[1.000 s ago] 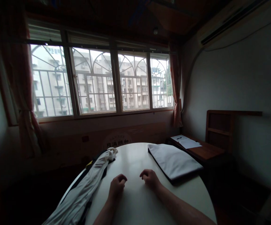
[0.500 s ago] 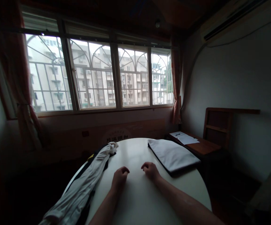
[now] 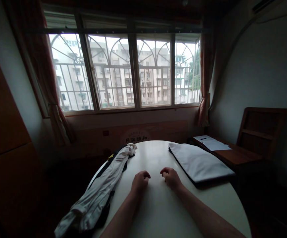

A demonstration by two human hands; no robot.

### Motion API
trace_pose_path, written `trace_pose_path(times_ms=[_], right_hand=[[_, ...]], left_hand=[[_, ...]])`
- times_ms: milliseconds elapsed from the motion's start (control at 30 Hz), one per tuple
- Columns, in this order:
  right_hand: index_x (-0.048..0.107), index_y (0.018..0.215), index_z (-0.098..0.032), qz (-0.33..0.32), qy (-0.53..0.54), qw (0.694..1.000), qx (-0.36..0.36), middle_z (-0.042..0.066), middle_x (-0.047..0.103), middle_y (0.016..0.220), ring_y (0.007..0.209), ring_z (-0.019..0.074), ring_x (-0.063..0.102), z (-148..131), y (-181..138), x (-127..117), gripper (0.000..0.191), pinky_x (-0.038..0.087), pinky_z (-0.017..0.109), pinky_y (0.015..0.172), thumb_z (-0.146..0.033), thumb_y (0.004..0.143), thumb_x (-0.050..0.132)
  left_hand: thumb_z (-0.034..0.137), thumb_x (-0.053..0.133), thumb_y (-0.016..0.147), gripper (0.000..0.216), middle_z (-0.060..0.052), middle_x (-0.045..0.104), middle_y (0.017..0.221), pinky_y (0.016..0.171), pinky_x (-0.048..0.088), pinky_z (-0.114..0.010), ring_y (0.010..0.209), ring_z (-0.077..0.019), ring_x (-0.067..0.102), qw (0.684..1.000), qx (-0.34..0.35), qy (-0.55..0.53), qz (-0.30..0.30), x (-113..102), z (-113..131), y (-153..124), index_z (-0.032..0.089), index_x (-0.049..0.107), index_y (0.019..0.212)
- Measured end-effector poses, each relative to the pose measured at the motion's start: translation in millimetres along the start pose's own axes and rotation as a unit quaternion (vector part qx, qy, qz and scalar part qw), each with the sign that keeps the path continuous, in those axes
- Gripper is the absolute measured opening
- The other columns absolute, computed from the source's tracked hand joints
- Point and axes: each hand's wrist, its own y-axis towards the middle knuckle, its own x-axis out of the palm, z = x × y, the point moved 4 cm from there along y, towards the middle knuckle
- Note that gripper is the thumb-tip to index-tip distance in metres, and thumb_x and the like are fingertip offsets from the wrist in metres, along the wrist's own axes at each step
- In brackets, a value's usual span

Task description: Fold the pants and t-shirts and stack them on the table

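Note:
My left hand [image 3: 140, 181] and my right hand [image 3: 171, 178] rest near the middle of a white round table [image 3: 155, 205], a short gap between them. Both are closed in loose fists, fingers curled inward, with nothing visible in them. To the left of my left hand lies a long crumpled heap of light grey cloth [image 3: 101, 191], dark fabric showing under its edges. On the right, a flat white piece with a dark underside [image 3: 199, 162], possibly folded cloth, lies beyond my right hand. Neither hand touches these.
Beyond the table's right side stands a low wooden table [image 3: 245, 157] with white papers [image 3: 214, 144] and a pen on it. A wooden chair-like frame [image 3: 260, 129] is beside it. A barred window [image 3: 116, 72] with tied curtains spans the far wall.
My view has turned slightly left, so everything appears farther right in the picture. The hands keep their loose fists, and the cloth pieces stay where they were on the table.

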Motion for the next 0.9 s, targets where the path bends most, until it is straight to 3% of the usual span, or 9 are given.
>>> trace_pose_path(times_ms=[100,167,300,433,567,733,800,900], right_hand=[[0.077,0.092,-0.016,-0.076,0.039,0.996,0.007,0.003,0.073,0.079,0.048,0.0095,0.056,1,-3,1,0.034,0.039,0.020,0.050,-0.014,0.076,0.047],[0.079,0.092,-0.017,-0.111,0.028,0.993,-0.026,0.004,0.075,0.080,0.055,0.0114,0.060,-6,-6,0,0.035,0.042,0.021,0.055,-0.013,0.074,0.050],[0.082,0.091,-0.025,-0.105,-0.065,0.987,-0.099,0.003,0.077,0.085,0.074,0.0173,0.067,-23,-16,-3,0.034,0.045,0.025,0.070,-0.015,0.073,0.055],[0.082,0.094,-0.026,-0.103,-0.048,0.988,-0.106,0.002,0.077,0.085,0.072,0.0170,0.066,-26,-21,-1,0.035,0.044,0.026,0.069,-0.016,0.075,0.054],[0.081,0.091,-0.020,-0.070,0.011,0.993,-0.099,0.004,0.075,0.078,0.066,0.0152,0.063,-19,-17,1,0.032,0.043,0.024,0.063,-0.015,0.077,0.052],[0.079,0.090,-0.018,-0.060,0.046,0.993,-0.087,0.004,0.073,0.075,0.058,0.0135,0.058,-15,-18,2,0.031,0.040,0.023,0.057,-0.017,0.077,0.051],[0.079,0.090,-0.017,-0.064,0.056,0.992,-0.089,0.004,0.072,0.074,0.058,0.0134,0.058,-16,-20,2,0.032,0.041,0.023,0.057,-0.018,0.077,0.050],[0.078,0.090,-0.017,-0.076,0.058,0.991,-0.093,0.004,0.072,0.074,0.057,0.0133,0.058,-18,-24,3,0.033,0.041,0.023,0.056,-0.018,0.077,0.048]], left_hand=[[0.001,0.050,0.073,0.031,-0.003,0.075,0.084,0.078,0.044,-0.025,0.082,-0.0168,0.066,1.000,0.009,0.009,-0.006,2,3,0,0.019,0.075,0.078],[0.001,0.049,0.074,0.031,-0.003,0.074,0.085,0.080,0.045,-0.025,0.084,-0.0166,0.066,1.000,0.018,0.015,-0.006,2,4,1,0.019,0.074,0.078],[0.001,0.049,0.076,0.029,-0.003,0.074,0.087,0.080,0.045,-0.025,0.085,-0.0167,0.066,1.000,0.017,0.025,-0.009,1,7,3,0.019,0.073,0.081],[0.002,0.050,0.078,0.028,-0.005,0.073,0.090,0.080,0.045,-0.026,0.084,-0.0169,0.066,0.998,0.020,0.063,0.006,-8,9,1,0.018,0.072,0.086],[0.011,0.051,0.084,0.025,-0.009,0.073,0.099,0.086,0.046,-0.030,0.093,-0.0215,0.066,0.985,-0.019,0.145,0.089,-49,-3,-3,0.017,0.071,0.099],[0.030,0.049,0.090,0.030,-0.014,0.069,0.115,0.090,0.045,-0.044,0.112,-0.0353,0.060,0.929,-0.198,0.255,0.178,-117,-32,-13,0.020,0.070,0.108],[0.032,0.049,0.090,0.037,-0.016,0.065,0.125,0.095,0.043,-0.049,0.120,-0.0373,0.056,0.902,-0.252,0.288,0.200,-132,-42,-19,0.020,0.068,0.119],[0.031,0.048,0.090,0.044,-0.019,0.059,0.136,0.105,0.035,-0.059,0.128,-0.0377,0.050,0.881,-0.292,0.316,0.197,-137,-55,-27,0.016,0.063,0.129]])
